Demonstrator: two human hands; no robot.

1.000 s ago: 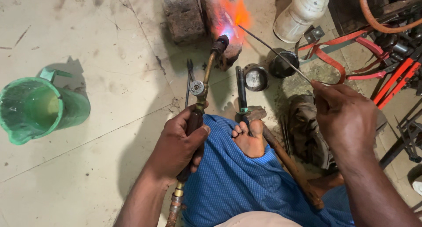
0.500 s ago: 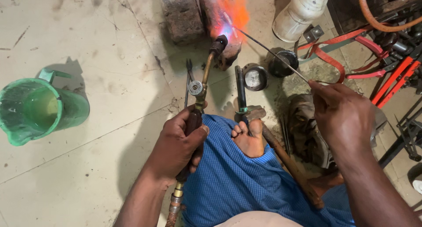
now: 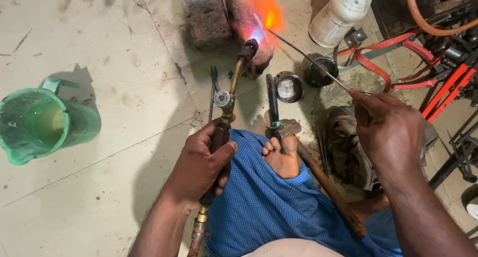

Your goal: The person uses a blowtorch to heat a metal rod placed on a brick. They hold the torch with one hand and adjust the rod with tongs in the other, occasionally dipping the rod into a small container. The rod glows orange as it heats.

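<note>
Beside bare floor, left hand (image 3: 201,165) gripping torch (image 3: 226,112), right hand (image 3: 391,130) pinching rod (image 3: 308,60).

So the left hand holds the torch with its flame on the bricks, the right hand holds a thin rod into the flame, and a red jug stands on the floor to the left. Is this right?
Not quite: the jug is green, not red, as the head view shows. The rest holds: the left hand holds the torch with its flame on the bricks, and the right hand holds a thin rod into the flame.
</note>
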